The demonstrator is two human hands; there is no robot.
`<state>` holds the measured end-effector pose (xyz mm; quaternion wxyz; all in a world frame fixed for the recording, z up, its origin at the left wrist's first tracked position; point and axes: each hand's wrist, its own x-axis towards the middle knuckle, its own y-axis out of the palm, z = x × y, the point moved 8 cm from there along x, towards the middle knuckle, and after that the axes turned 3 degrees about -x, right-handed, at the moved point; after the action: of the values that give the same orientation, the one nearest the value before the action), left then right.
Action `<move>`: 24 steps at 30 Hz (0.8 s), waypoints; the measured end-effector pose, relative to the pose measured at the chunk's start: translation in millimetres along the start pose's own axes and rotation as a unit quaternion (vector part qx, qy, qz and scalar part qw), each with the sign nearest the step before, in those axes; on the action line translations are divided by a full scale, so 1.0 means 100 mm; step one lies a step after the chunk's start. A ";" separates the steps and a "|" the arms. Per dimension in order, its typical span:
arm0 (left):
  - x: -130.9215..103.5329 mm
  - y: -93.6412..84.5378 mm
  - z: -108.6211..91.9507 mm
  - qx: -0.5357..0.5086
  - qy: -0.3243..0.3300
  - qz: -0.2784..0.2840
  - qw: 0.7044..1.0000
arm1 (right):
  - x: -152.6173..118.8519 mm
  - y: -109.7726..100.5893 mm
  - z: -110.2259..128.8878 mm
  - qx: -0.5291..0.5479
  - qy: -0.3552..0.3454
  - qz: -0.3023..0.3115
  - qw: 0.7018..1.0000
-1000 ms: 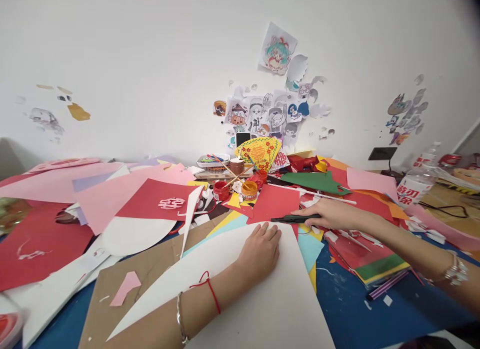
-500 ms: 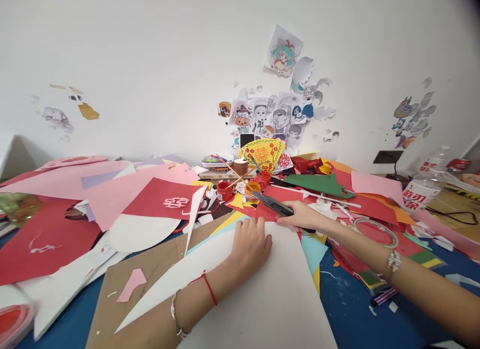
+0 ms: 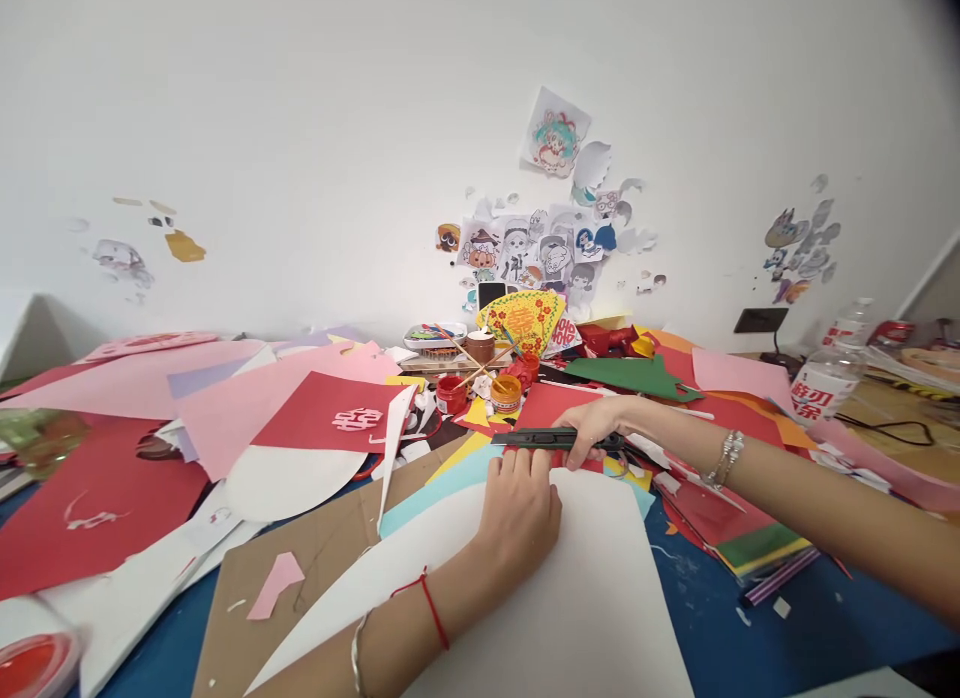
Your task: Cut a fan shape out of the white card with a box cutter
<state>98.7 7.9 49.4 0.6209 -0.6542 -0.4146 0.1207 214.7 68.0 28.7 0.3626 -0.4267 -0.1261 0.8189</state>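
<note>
My left hand (image 3: 519, 513) lies on a large white sheet (image 3: 600, 598), its fingers bent and close together over the sheet's far edge. In my right hand (image 3: 596, 428) is a dark utility knife (image 3: 540, 438), held nearly level with its tip pointing left. The knife passes just beyond my left fingertips; whether its blade touches anything is unclear. A light blue sheet (image 3: 435, 486) shows from under the white one, and brown cardboard (image 3: 247, 578) lies beneath them.
Behind my hands stand a red paint jar (image 3: 451, 395) and a yellow paint jar (image 3: 505, 393), with brushes across them. Red paper (image 3: 315, 418) and pink paper (image 3: 225, 408) spread at left. Plastic bottles (image 3: 825, 383) and a small dark stand (image 3: 761, 321) are at right.
My right hand has brought the utility knife lower and nearer my left fingers, turning it from slanted to nearly level. My left hand keeps its place on the sheet. The view has shifted slightly.
</note>
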 end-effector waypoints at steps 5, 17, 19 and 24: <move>-0.05 -0.03 -0.09 -0.004 0.017 -0.005 1.000 | -0.07 0.08 -0.07 -0.001 -0.006 0.014 1.000; -0.04 0.05 -0.07 0.033 0.023 0.008 0.999 | -0.12 0.15 0.01 -0.074 -0.008 -0.105 0.992; -0.04 0.06 -0.06 0.044 0.017 0.012 0.999 | -0.11 0.02 0.01 -0.092 -0.004 -0.158 0.983; -0.06 0.12 -0.08 0.035 0.027 0.020 0.999 | -0.35 -0.62 -0.07 -0.137 0.006 -0.341 0.930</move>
<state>105.1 -0.9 37.6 0.6517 -0.6434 -0.3800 0.1300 262.9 86.3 77.7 0.5589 -0.4086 -0.3733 0.6176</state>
